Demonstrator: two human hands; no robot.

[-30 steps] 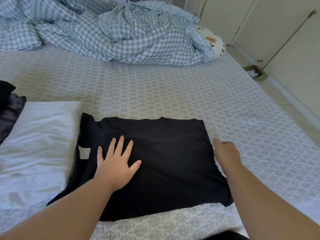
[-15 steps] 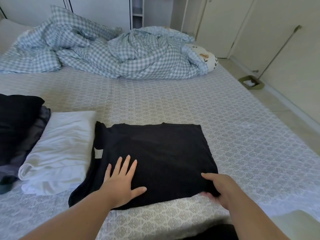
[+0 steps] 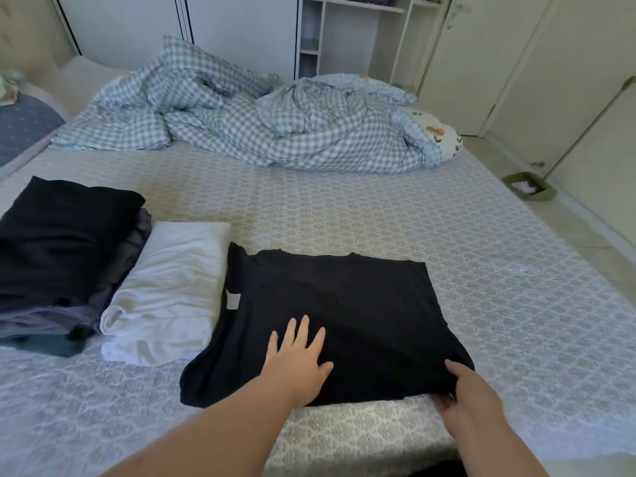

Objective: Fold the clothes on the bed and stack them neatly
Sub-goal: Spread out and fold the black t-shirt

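L hand (image 3: 298, 363) flat, R hand (image 3: 471, 394) pinching black shirt (image 3: 344, 315)

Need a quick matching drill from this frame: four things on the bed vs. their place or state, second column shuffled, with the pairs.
Things
1. black shirt
2. white folded garment
3. dark stack
4. checked duvet

Places or states
A. crumpled at the far end of the bed
B. leftmost, several folded layers
C. pressed flat by the left hand, near corner pinched by the right hand
D. lying between the dark stack and the black shirt

Pairs: 1-C, 2-D, 3-B, 4-A
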